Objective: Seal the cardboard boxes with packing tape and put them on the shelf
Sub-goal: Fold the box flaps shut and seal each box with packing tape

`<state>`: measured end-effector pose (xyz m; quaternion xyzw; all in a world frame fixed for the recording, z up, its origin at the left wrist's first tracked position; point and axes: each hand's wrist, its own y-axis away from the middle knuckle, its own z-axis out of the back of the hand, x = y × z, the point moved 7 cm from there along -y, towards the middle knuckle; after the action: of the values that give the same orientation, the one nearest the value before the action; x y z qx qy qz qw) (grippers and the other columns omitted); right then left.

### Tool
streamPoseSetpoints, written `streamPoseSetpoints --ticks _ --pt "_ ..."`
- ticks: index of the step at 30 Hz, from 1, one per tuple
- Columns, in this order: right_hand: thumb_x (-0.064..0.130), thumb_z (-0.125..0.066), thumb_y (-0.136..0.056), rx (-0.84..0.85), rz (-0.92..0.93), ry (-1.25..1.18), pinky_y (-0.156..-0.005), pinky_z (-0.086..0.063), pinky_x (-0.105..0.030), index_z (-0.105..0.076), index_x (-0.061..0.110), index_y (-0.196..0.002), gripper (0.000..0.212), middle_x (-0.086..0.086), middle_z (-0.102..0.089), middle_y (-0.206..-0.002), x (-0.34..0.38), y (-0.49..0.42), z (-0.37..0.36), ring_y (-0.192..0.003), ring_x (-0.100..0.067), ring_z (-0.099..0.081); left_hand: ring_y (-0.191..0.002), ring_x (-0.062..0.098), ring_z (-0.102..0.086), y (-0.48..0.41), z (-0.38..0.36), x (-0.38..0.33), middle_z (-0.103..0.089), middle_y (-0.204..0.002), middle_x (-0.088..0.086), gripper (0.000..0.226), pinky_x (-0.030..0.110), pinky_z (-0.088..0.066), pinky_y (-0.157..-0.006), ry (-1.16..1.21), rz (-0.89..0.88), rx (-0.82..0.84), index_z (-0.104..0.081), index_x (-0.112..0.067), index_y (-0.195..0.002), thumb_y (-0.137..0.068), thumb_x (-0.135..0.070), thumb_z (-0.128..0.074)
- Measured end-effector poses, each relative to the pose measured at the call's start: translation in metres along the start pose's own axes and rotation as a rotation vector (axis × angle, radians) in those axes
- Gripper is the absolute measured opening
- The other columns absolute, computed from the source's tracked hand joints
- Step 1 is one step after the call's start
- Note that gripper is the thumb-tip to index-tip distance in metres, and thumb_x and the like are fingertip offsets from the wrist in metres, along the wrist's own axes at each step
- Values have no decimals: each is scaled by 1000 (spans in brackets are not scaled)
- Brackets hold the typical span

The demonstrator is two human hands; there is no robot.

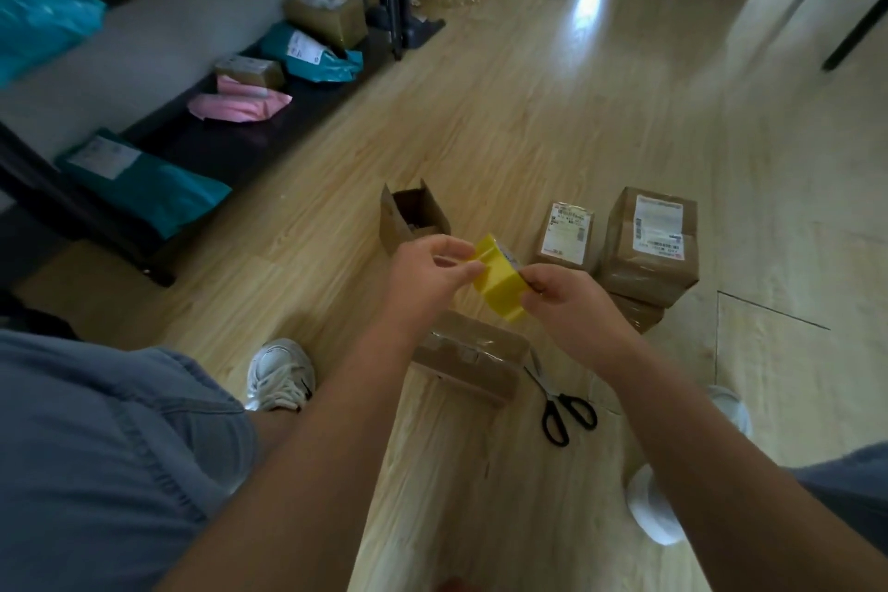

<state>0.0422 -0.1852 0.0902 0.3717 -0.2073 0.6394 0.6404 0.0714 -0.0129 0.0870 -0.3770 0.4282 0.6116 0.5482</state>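
Packing tape [499,291], a yellow roll, held above the floor [528,111]: left hand [427,274] pinches it, right hand [562,300] grips it. Open cardboard box [414,216] behind, contents indistinct; labelled boxes [648,255] at right closed.

the tape roll [499,276] sits between the left hand [427,274] and the right hand [562,298], over the near box [473,361] on the floor [528,111]. scissors [562,404] lie just right of it. behind stand the open box [413,216], then rightward a small box [567,236] beside stacked boxes [648,250]. parcels [144,188] lie on the shelf [250,144] at left.
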Motion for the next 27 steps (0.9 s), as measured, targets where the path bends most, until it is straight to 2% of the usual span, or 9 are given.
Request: streamPoseSetpoints --ticks 3,6,11,14,17,19,21,24,27 --pt "20 -54 -102 27 -13 9 -86 -52 -32 -67 23 -125 27 4 -67 -113 -1 0 -5 -100 -11 -61 -82 4 -65 1 2 0 -72 -91 -3 14 6 -46 -61 -29 -4 -12 -75 -12 -100 -87 -18 -75" --pt "22 -54 -102 55 -25 23 -93 -53 -38 -64 23 -130 30 4 -66 -117 -2 -1 -8 -103 -11 -61 -83 5 -62 2 2 -1 -69 -89 -4 6 14 -43 -64 -87 -11 -38 -72 -17 -93 -93 -22 -67" --pt "24 -54 -102 90 -57 -121 -96 -52 -42 -68 25 -120 23 7 -71 -105 -2 1 -9 -101 -12 -65 -92 16 -66 0 2 5 -71 -93 2 16 33 -51 -82 -48 31 -15 -72 -14 -96 -98 -23 -59" --pt "25 -54 -102 110 -75 -220 -97 -52 -42 -69 25 -114 19 5 -72 -104 -4 3 -9 -101 -14 -66 -88 12 -62 0 -1 7 -69 -93 1 24 34 -50 -83 -67 54 46 -72 -12 -100 -101 -27 -53" --pt "25 -55 -102 127 -72 -272 -96 -51 -40 -69 23 -113 19 3 -71 -104 -4 4 -9 -102 -16 -65 -87 11 -63 2 -3 10 -70 -94 4 35 34 -51 -82 -20 84 117 -69 -13 -100 -96 -45 -57" --pt "25 -56 -101 115 -68 -296 -92 -51 -38 -70 22 -111 17 0 -70 -102 -4 4 -7 -99 -16 -64 -84 9 -63 2 -2 11 -69 -91 0 27 28 -53 -76 -1 88 120 -69 -14 -99 -92 -40 -66" --pt "27 -62 -98 137 -66 -309 -89 -52 -34 -69 22 -111 15 1 -72 -100 -3 4 -7 -95 -12 -66 -83 13 -64 1 1 15 -70 -90 4 15 34 -56 -79 3 88 86 -70 -13 -96 -94 -28 -66" --pt "29 -72 -90 263 -69 -159 -90 -55 -34 -62 29 -119 30 8 -73 -102 -3 5 -18 -95 -8 -69 -78 16 -62 -1 4 22 -73 -88 12 20 44 -55 -83 12 112 46 -74 -13 -89 -98 -24 -60" --pt "30 -73 -90 294 -20 -32 -91 -56 -39 -62 29 -120 32 8 -72 -103 0 7 -27 -94 -8 -69 -79 18 -63 -1 8 27 -73 -83 7 21 45 -53 -82 -23 114 -4 -74 -21 -81 -97 -28 -62"
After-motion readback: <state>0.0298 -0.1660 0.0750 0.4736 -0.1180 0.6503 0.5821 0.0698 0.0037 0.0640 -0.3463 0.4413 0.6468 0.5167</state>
